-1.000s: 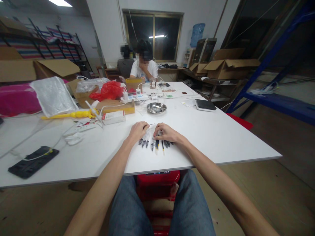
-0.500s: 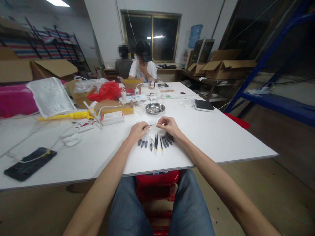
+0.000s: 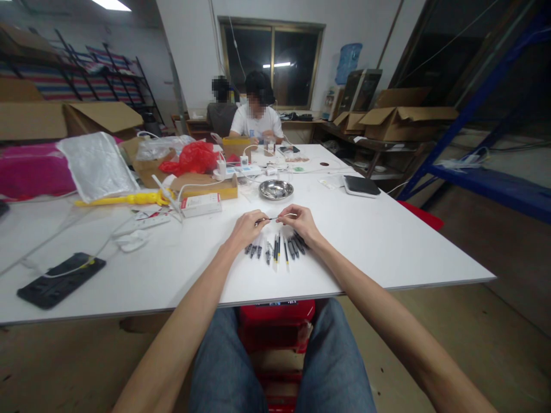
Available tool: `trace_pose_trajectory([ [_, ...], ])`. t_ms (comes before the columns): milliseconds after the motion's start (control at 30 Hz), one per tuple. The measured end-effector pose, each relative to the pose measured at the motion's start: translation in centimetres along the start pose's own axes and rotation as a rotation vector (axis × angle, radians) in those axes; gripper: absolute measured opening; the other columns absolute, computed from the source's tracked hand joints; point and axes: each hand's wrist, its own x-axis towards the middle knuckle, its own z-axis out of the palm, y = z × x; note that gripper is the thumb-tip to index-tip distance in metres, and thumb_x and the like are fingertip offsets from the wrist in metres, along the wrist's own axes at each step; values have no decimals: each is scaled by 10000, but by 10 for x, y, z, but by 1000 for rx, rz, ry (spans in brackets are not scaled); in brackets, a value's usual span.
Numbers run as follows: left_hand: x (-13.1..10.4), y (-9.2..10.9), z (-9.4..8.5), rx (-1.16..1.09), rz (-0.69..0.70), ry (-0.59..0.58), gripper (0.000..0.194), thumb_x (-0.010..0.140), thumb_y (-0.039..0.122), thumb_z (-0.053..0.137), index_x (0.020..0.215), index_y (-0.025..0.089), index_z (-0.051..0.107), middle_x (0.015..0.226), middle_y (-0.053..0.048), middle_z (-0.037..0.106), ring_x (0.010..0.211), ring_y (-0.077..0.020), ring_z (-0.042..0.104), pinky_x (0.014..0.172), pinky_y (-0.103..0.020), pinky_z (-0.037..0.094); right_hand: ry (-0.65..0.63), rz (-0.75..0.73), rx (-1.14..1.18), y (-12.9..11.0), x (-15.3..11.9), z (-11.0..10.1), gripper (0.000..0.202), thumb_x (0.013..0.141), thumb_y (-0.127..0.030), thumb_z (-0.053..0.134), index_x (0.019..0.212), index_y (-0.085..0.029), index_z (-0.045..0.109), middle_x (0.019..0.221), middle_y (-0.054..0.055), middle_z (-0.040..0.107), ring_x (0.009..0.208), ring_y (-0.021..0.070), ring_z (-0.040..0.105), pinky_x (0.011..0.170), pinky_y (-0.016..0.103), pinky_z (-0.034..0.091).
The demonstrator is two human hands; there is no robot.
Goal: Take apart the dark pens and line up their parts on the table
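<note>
Over the white table, my left hand (image 3: 248,227) pinches a slim dark pen part (image 3: 272,219), its tip pointing right. My right hand (image 3: 300,222) is closed at the other end of it, fingertips almost meeting those of the left. A thin whitish length shows between the right fingers; I cannot tell if it belongs to the same piece. Just below the hands lie pen refills (image 3: 279,250) with yellow ends, in the middle of a fan. Dark-tipped pen parts (image 3: 253,250) lie on its left, and black pen pieces (image 3: 296,246) on its right, partly behind my right hand.
A shiny metal bowl (image 3: 276,190) holding small dark bits stands beyond my hands. Leftward are a red-and-white box (image 3: 201,205), a power strip (image 3: 236,171), cables and a black phone-like slab (image 3: 61,279). A black-topped device (image 3: 361,185) lies right. Two people sit at the back.
The view has shifted slightly, moving the scene rightward. My hands still meet at the pen part, with more of the whitish length showing at my right fingers. The seated person's hand has dropped from the face.
</note>
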Motion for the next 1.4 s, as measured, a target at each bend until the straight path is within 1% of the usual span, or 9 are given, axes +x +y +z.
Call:
trace_pose_trajectory([
  [200, 0, 10, 0, 2, -4, -10, 243, 922, 391, 571, 1063, 239, 696, 1023, -27, 736, 867, -172, 652, 761, -267, 453, -24, -47, -47, -2, -2, 3, 400, 682, -535, 784, 758, -183, 609, 630, 19, 670, 522, 153, 619, 518, 260, 459],
  [400, 0, 16, 0, 56, 61, -13, 291, 972, 410, 484, 996, 239, 719, 985, -21, 753, 899, -180, 673, 776, -262, 451, -108, -30, -53, -2, -2, 4, 448, 681, -597, 758, 705, -167, 636, 601, 16, 651, 498, 125, 540, 509, 250, 421],
  [500, 0, 18, 1, 45, 110, -38, 332, 988, 402, 444, 952, 238, 731, 990, -21, 758, 922, -186, 680, 791, -266, 461, -85, -46, -142, -2, 3, -2, 438, 728, -586, 716, 655, -158, 658, 578, 16, 635, 512, 119, 503, 531, 251, 399],
  [600, -1, 15, 0, 54, 77, -21, 305, 976, 388, 464, 990, 247, 734, 1051, -16, 758, 975, -196, 682, 822, -277, 473, 38, -90, -279, -3, 3, -19, 424, 812, -534, 639, 617, -157, 662, 632, 39, 658, 591, 143, 546, 615, 270, 418],
  [667, -2, 11, -1, 76, 25, -18, 287, 963, 383, 485, 992, 251, 738, 1048, -16, 761, 975, -204, 686, 818, -284, 479, 114, -93, -410, -5, -8, -33, 354, 824, -483, 634, 704, -156, 696, 682, 45, 673, 627, 155, 557, 641, 278, 420],
  [833, -4, 2, -3, 113, -55, -27, 255, 939, 356, 513, 973, 257, 746, 990, -18, 769, 904, -202, 693, 763, -280, 480, 20, -67, -769, -11, -57, -58, 264, 865, -419, 607, 909, -178, 704, 758, 39, 662, 654, 161, 550, 636, 277, 402],
  [967, -3, 0, -2, 89, -35, -20, 253, 938, 348, 513, 961, 255, 746, 1010, -8, 767, 925, -195, 690, 769, -272, 475, -6, -66, -926, -11, -75, -59, 224, 888, -372, 566, 873, -181, 682, 797, 53, 655, 682, 164, 560, 649, 277, 402],
  [1233, -4, -3, -3, 89, -35, -27, 248, 937, 336, 519, 964, 262, 754, 1023, -10, 766, 940, -202, 689, 784, -284, 482, 51, 90, -873, -12, -61, -55, 205, 807, -328, 621, 719, -158, 693, 715, 76, 704, 621, 177, 608, 582, 278, 403],
  [1400, -4, -4, -2, 100, -36, -19, 250, 940, 337, 517, 966, 263, 754, 1028, -13, 764, 957, -200, 684, 796, -285, 485, 109, 67, -550, -21, -46, -71, 337, 794, -475, 671, 781, -140, 702, 713, 96, 716, 620, 219, 684, 563, 291, 476],
])
